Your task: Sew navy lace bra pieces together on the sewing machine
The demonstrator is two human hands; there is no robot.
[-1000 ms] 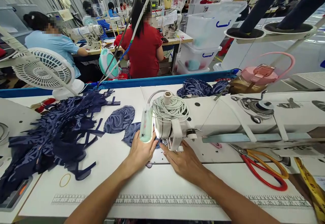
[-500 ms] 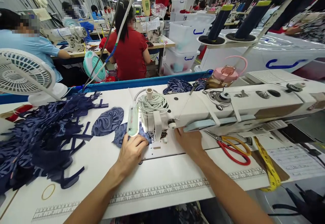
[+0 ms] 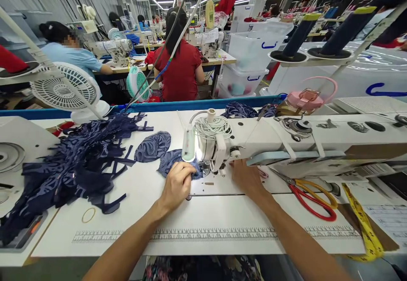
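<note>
A sewing machine with a coil of pale cord on its head stands across the worktable. Under its needle area lies a navy patterned fabric piece. My left hand is at the front edge of this piece, left of the needle, its fingers curled and pressed together on the cloth. To the right of the needle, my right hand reaches in under the machine arm; its fingertips are hidden behind the machine head. A second patterned fabric piece lies flat to the left, partly next to the first.
A heap of navy fabric pieces with straps covers the table's left side. Scissors and a yellow tape measure lie at right. A white fan stands behind the heap. Two co-workers sit beyond the table.
The camera view has turned left, so the scene sits further right. My left hand's fingers look more curled at the cloth. My right hand stays beside the needle area.
</note>
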